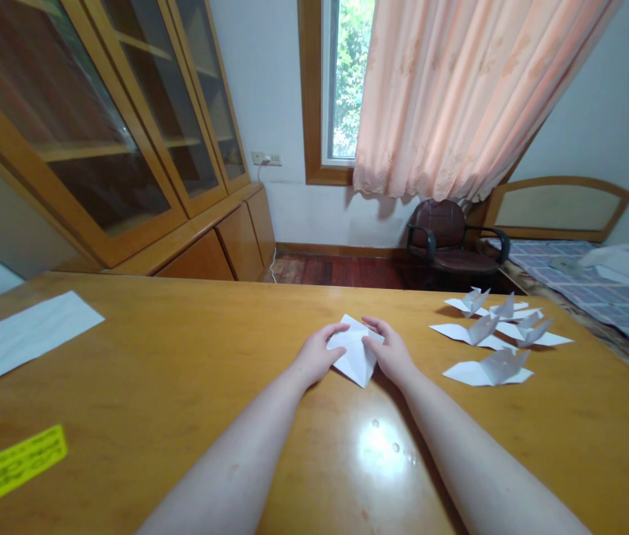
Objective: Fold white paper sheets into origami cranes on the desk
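Observation:
A folded white sheet of paper [356, 357], roughly diamond-shaped, is between my hands just above or on the wooden table [208, 349]. My left hand [317, 353] grips its left side, thumb on top and fingers at the far edge. On the right side, my right hand [389, 349] pinches it in the same way, with the thumb on the upper face. The undersides of the paper and some fingertips are hidden. To the right stand several folded paper cranes [490, 368] with their wings spread.
Flat white paper [24, 338] lies at the table's left. A yellow label with dark writing [10, 472] is at the near left. Beyond the table are a glass-door cabinet [181, 200], a brown armchair [442, 230], a pink curtain [459, 96] and a bed [587, 290].

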A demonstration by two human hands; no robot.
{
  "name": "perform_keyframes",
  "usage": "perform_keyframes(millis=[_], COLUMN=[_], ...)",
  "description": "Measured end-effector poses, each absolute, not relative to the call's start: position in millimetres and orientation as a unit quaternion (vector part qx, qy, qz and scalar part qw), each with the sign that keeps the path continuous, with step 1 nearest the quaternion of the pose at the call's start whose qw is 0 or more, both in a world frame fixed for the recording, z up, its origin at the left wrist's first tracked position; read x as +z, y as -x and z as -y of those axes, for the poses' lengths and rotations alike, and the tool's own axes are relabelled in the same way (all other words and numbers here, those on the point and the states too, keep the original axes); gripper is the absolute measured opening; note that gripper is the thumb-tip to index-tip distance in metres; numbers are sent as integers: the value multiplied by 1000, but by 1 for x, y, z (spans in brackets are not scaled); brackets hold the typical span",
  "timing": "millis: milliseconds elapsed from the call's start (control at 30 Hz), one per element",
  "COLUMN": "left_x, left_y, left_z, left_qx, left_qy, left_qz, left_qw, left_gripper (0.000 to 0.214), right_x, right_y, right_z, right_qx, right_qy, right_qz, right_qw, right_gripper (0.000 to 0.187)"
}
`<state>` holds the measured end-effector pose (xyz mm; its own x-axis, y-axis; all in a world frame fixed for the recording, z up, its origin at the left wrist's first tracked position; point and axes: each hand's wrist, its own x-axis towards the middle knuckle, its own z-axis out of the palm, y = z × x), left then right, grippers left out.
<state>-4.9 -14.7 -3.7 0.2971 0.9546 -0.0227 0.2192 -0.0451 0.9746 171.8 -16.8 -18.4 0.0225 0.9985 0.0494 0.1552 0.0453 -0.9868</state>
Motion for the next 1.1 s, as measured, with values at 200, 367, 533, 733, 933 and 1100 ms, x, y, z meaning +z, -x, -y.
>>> perform_keyframes(millis=[200,367,533,733,933,1100], left_x=[-11,-11,-3,5,7,2], left_y=[5,5,7,10,9,9], left_z=[12,12,13,14,16,14], left_qx=[383,384,373,349,350,357], left_qy=[-603,-610,-663,-712,-684,-677], left_qz=[-431,-455,-498,-540,-542,-533], left_qw=[552,524,417,282,340,360], left_gripper=[73,66,30,19,22,23], right_x=[-13,-8,-6,-4,-5,-6], right_y=[-171,-170,-170,-169,-170,-171], right_z=[18,20,23,25,25,26], right_qx=[468,433,405,385,386,373], right_qy=[538,566,568,560,569,565], right_qz=[514,533,561,595,581,577], right_qw=[476,457,446,428,436,456], right_gripper=[55,52,30,25,27,27])
